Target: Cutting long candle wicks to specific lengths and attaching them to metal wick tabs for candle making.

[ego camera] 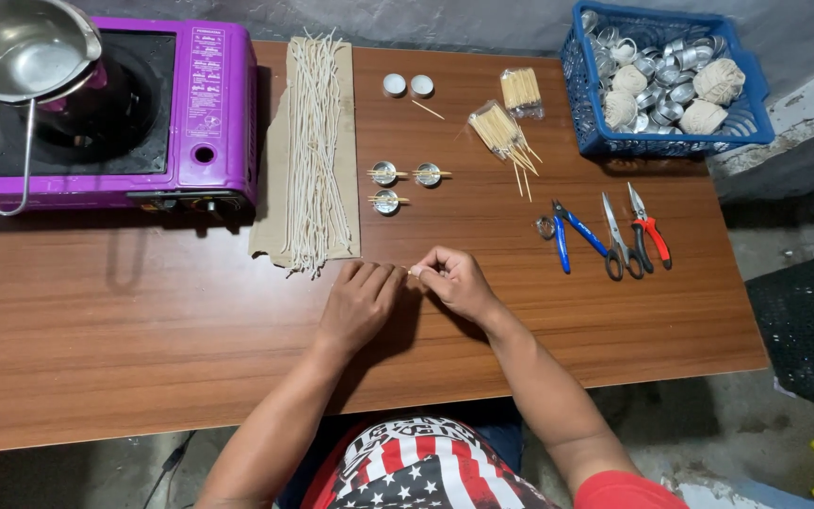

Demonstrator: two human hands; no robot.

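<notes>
Hands meet at lower centre of the wooden table [124, 320]: the left hand [360, 302] lies knuckles-up with fingers curled, what it grips hidden, touching the right hand [454, 281], whose fingertips pinch a small pale piece too tiny to identify. Just beyond lie waxed wicks [315, 151] spread on a cardboard strip [273, 170], three small metal cups [386, 187] with sticks across them, then pliers and scissors [614, 236] at right. Farthest back stand a purple gas stove [209, 123] with a steel pot [21, 47] upper left, toothpick bundles [506, 118], and a blue basket [661, 141] upper right.
</notes>
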